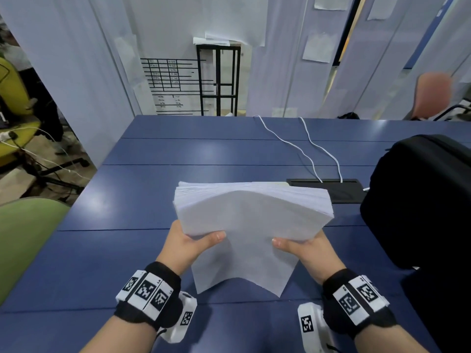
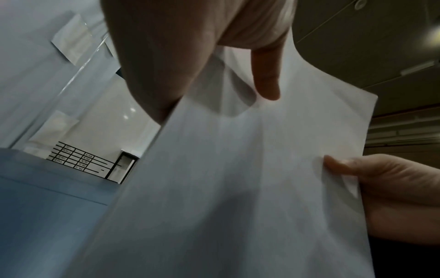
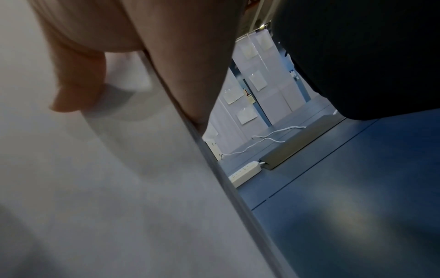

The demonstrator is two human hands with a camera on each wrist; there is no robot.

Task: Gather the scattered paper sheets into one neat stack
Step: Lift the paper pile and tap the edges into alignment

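Observation:
A thick stack of white paper sheets (image 1: 252, 217) is held up above the blue table (image 1: 142, 189), bowed upward along its top edge. My left hand (image 1: 193, 244) grips its left side, thumb on the near face. My right hand (image 1: 303, 247) grips the right side the same way. In the left wrist view the near sheet (image 2: 250, 178) fills the frame, with my left thumb (image 2: 266, 75) on it and my right hand (image 2: 393, 191) at its far edge. The right wrist view shows the stack (image 3: 107, 178) edge-on under my right thumb (image 3: 78, 88). No loose sheets show on the table.
A black backpack (image 1: 423, 200) stands on the table at the right, close to the stack. Behind the stack lie a black cable hatch (image 1: 328, 186), two white cables (image 1: 305, 151) and a white power strip (image 3: 245, 174). Chairs stand off the table's left side.

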